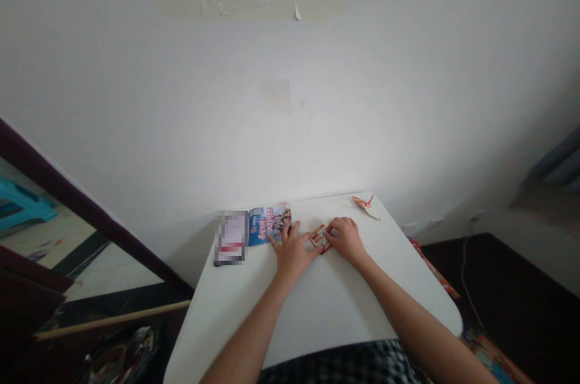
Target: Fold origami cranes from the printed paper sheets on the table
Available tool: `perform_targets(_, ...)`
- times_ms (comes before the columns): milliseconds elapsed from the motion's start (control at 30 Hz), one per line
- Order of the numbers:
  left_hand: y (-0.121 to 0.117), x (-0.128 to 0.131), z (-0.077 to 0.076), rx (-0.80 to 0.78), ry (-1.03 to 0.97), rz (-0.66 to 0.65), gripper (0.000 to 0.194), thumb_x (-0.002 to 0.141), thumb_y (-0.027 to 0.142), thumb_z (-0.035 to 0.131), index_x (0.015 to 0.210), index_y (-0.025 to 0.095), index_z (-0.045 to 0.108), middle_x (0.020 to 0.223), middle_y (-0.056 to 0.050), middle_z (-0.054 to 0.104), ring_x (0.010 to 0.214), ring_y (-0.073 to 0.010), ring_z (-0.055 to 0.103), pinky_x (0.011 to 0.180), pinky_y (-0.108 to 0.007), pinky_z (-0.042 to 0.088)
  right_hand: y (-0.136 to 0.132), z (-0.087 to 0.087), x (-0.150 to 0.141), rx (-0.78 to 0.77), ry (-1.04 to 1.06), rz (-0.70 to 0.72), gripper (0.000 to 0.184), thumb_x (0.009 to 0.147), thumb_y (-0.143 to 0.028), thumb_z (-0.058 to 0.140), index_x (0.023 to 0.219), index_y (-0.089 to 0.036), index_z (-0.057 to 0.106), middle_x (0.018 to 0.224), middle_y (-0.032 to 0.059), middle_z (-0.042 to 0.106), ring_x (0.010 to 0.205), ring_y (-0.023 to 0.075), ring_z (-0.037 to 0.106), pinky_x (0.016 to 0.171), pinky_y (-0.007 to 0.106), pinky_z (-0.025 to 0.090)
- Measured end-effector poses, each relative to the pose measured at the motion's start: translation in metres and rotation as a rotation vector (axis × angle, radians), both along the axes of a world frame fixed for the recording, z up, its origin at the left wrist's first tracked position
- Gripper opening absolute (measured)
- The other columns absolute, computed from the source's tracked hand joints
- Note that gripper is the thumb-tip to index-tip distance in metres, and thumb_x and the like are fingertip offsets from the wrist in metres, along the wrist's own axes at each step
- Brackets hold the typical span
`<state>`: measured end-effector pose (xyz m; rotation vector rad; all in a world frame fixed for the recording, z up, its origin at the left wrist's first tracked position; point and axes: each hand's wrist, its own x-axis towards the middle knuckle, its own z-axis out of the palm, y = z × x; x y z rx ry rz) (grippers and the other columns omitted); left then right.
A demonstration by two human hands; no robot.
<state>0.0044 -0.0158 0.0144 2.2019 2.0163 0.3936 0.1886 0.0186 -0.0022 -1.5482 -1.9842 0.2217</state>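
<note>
A small piece of folded patterned paper [318, 237] in red and cream lies on the white table [317, 311] between my hands. My left hand [291, 251] holds its left side with thumb and index finger, while the other fingers spread over the edge of a blue printed leaflet [259, 228]. My right hand [348, 239] pinches the paper's right side with curled fingers. Part of the paper is hidden under the fingertips. Beyond my right hand, near the table's back corner, rests a red and white folded paper crane [364, 205].
A phone [232, 239] with a blurred screen lies left of the leaflet. The table stands against a white wall [290, 148]. Printed papers [437, 272] lie below its right edge, and a cord [464, 263] hangs nearby. A cluttered bin [122, 357] stands low at left.
</note>
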Motion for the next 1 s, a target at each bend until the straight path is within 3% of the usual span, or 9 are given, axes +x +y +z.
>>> perform_targets(1000, -0.0022, 0.0027, -0.0012, 0.022, -0.016, 0.009, 0.051, 0.08, 0.065, 0.064, 0.127, 0.045, 0.066, 0.162, -0.001, 0.038, 0.149, -0.0397, 0.025, 0.116, -0.078, 0.005, 0.0007, -0.0015, 0.0002, -0.012, -0.078, -0.01, 0.004, 0.088, -0.026, 0.064, 0.085, -0.024, 0.065, 0.1, 0.0029, 0.066, 0.106, 0.0229, 0.055, 0.104, 0.044, 0.034)
